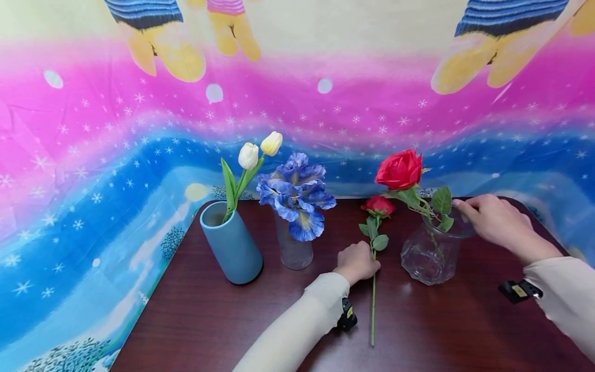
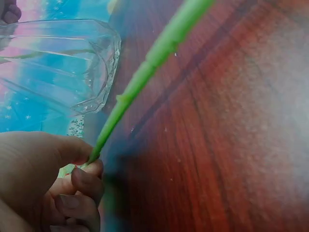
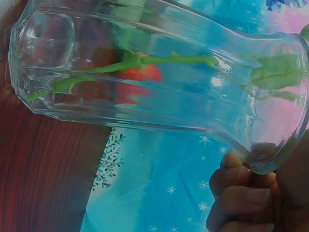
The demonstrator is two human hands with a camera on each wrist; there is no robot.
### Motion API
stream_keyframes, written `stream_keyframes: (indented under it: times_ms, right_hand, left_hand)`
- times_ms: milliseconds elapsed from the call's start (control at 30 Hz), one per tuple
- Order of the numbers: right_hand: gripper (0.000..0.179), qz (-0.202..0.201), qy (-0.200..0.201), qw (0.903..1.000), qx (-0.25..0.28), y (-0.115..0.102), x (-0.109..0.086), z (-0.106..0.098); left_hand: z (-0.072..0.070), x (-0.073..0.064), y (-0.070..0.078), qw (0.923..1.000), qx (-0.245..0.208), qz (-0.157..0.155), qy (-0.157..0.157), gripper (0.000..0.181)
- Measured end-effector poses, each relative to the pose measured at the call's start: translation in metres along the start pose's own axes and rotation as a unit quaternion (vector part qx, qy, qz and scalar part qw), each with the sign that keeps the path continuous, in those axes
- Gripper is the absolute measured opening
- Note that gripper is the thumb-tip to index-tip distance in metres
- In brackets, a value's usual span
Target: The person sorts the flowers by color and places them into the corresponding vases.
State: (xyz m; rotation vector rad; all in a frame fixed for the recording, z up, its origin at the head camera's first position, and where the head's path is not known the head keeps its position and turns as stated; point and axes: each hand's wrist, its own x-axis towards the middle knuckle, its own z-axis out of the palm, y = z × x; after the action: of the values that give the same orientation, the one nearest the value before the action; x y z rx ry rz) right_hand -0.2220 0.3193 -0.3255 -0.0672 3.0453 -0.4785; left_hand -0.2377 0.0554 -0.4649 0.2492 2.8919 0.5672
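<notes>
Between thumb and fingers my left hand (image 1: pixel 357 261) pinches the green stem of a red rose (image 1: pixel 379 205). In the left wrist view that stem (image 2: pixel 140 79) slants up and away from the fingers, above the tabletop. My right hand (image 1: pixel 497 219) grips the rim of a clear glass vase (image 1: pixel 429 261), thumb on one side and curled fingers on the other, as the right wrist view shows. Inside the glass vase leans the stem (image 3: pixel 130 63) of another red rose (image 1: pixel 398 170), its bloom and leaves above the rim.
On the left of the dark wooden table (image 1: pixel 186 320) a blue-grey vase (image 1: pixel 234 245) holds white tulips (image 1: pixel 248 156). Beside it stands a clear cylindrical vase (image 1: pixel 296 250) with a blue-purple flower (image 1: pixel 299 191). A printed cloth backdrop (image 1: pixel 297 93) rises behind the table.
</notes>
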Motion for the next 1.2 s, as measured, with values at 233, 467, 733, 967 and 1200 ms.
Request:
stream_keyframes:
  times_ms: [233, 467, 733, 967, 1200]
  right_hand:
    - [0.074, 0.0, -0.002, 1.0, -0.001, 0.0, 0.0, 0.0]
    - [0.075, -0.002, 0.003, 1.0, 0.002, 0.001, 0.002, 0.001]
    - [0.075, -0.004, 0.005, 1.0, 0.001, 0.002, 0.003, 0.002]
    - [0.074, -0.001, 0.003, 1.0, -0.001, 0.001, 0.001, 0.0]
    - [0.073, 0.0, 0.003, 1.0, -0.001, 0.0, 0.001, -0.001]
  left_hand:
    - [-0.005, -0.007, -0.007, 0.9945, -0.101, 0.002, 0.026, 0.059]
    - [-0.014, -0.015, -0.007, 0.9852, -0.151, -0.002, 0.08, 0.047]
    - [-0.025, -0.025, -0.005, 0.9723, -0.207, -0.001, 0.108, 0.034]
    - [-0.031, -0.039, 0.001, 0.9645, -0.228, 0.012, 0.133, 0.03]
    - [-0.036, -0.048, 0.001, 0.9503, -0.263, 0.022, 0.164, 0.029]
